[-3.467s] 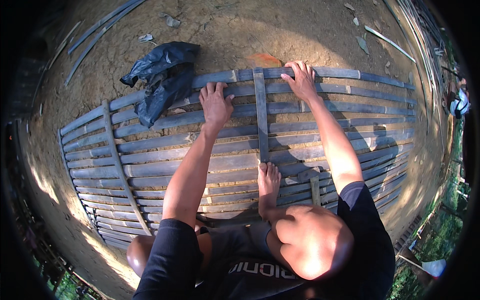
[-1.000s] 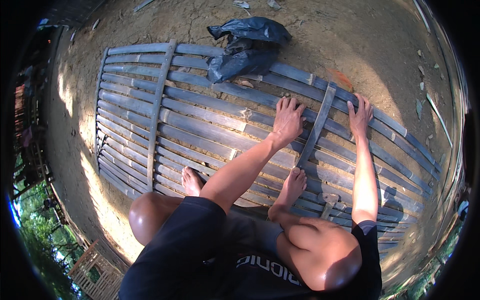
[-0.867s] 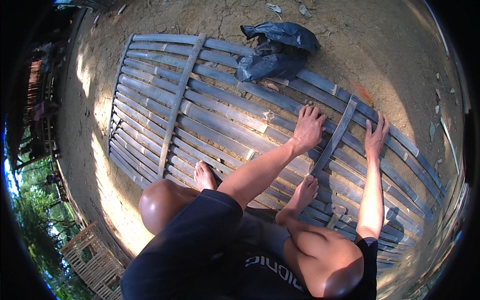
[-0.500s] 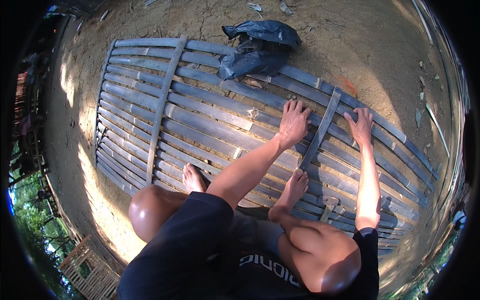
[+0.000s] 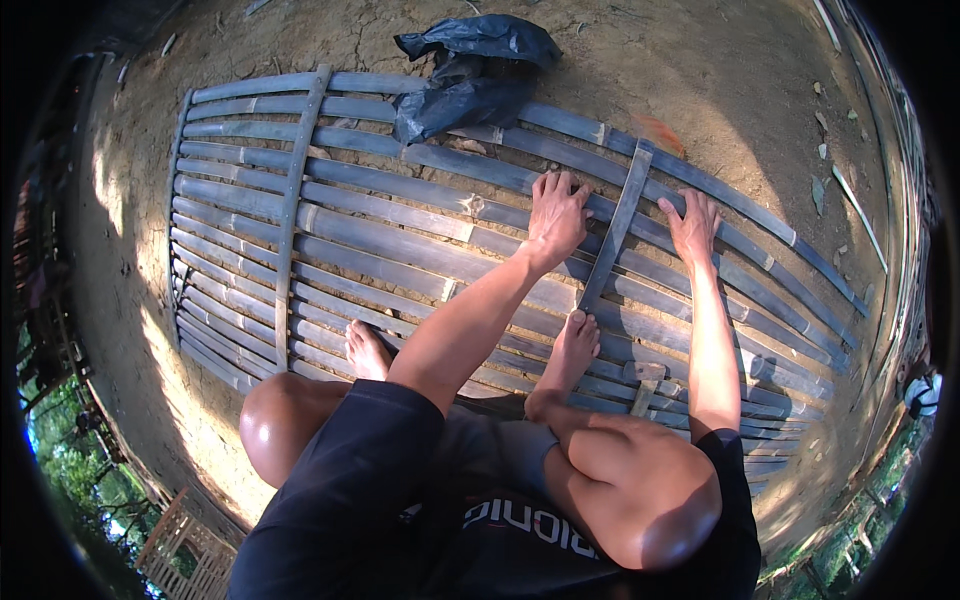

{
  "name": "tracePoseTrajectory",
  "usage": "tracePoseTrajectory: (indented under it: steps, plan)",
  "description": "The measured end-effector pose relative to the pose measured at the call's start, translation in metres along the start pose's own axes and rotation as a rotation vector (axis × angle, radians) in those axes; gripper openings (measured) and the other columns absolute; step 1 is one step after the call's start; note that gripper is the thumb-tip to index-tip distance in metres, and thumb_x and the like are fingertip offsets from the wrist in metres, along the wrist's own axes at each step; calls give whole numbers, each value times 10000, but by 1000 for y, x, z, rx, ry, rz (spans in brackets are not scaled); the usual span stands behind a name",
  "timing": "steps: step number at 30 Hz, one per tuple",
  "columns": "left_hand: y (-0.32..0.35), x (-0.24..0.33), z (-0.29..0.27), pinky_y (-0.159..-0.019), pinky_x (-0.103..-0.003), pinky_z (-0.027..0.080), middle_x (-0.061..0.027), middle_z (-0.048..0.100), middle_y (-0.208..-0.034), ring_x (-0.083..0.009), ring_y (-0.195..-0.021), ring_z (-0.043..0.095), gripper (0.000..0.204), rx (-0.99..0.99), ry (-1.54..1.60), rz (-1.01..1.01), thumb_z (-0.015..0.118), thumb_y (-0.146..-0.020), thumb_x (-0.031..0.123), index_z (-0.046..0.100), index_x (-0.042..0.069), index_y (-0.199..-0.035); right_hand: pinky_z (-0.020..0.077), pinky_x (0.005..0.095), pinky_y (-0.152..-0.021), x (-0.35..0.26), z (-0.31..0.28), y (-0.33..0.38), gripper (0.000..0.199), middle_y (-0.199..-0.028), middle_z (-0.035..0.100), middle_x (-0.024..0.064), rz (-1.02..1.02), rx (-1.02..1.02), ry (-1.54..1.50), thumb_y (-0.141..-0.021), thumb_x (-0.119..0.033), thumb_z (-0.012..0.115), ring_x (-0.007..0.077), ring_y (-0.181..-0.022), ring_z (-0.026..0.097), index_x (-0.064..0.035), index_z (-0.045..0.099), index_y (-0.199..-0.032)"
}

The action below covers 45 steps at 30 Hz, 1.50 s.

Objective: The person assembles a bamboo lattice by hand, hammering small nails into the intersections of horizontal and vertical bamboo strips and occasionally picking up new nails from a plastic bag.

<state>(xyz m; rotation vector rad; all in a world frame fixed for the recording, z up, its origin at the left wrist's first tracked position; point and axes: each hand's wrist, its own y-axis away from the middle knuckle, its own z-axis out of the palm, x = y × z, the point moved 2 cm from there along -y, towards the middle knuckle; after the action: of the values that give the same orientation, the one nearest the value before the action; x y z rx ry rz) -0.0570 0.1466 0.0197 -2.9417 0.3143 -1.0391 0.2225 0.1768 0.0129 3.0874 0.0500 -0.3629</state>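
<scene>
A panel of long, grey split-bamboo slats [image 5: 400, 219] lies on the ground beneath me, tied across by narrow crosspieces. My left hand [image 5: 558, 218] is on a slat left of the right crosspiece [image 5: 617, 222], its fingers bent over the slat's far side. To the right of that crosspiece, my right hand [image 5: 692, 230] hooks its fingers over another slat, with the thumb stretched out to the left. The fingertips of both hands are partly hidden. My bare feet rest on the panel, the right foot [image 5: 566, 355] close to the crosspiece's near end.
A crumpled black plastic bag [image 5: 480, 75] lies over the panel's far edge. Another crosspiece [image 5: 299, 200] spans the left part. A T-shaped piece [image 5: 645, 380] sits right of my right foot. Cracked bare earth [image 5: 750, 110] surrounds the panel; a slatted bamboo frame [image 5: 185, 550] stands at lower left.
The whole view has shifted, so panel, bag and hands appear farther left and slightly higher. Both hands stay at about the same places on the slats.
</scene>
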Motion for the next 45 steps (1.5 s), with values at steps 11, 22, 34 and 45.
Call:
tracePoseTrajectory:
  steps: [11,22,34,45]
  plan:
    - [1,-2,4,-1064,-500,354,-110,606,-1162,-318,-1165,520,395,9,-15,26,779,-819,162,715,98,-1203,332,494,-1023,2,-1,-9,602,-1199,606,133,-31,-38,-39,-955,-608,597,342,-1144,495,-72,634,-1227]
    - [0,-2,4,-1081,-489,344,-118,612,-1178,-325,-1164,526,386,-21,-70,97,750,-860,174,698,107,-1237,322,478,-989,6,5,3,667,-1150,579,110,-21,35,-35,-965,-675,528,311,-1077,464,-71,628,-1230]
    - [-2,-5,-2,-1077,-495,351,-128,596,-1195,-333,-1155,523,390,-21,-67,103,732,-869,156,684,97,-1252,317,499,-1033,2,12,11,647,-1195,598,122,-11,63,-10,-954,-651,560,322,-1111,482,-79,633,-1249]
    - [2,-5,2,-1076,-499,358,-135,593,-1219,-350,-1181,512,433,-27,-69,84,741,-856,131,671,72,-1280,316,498,-1044,7,9,8,641,-1209,616,127,-9,18,-13,-954,-635,587,335,-1142,496,-67,643,-1247]
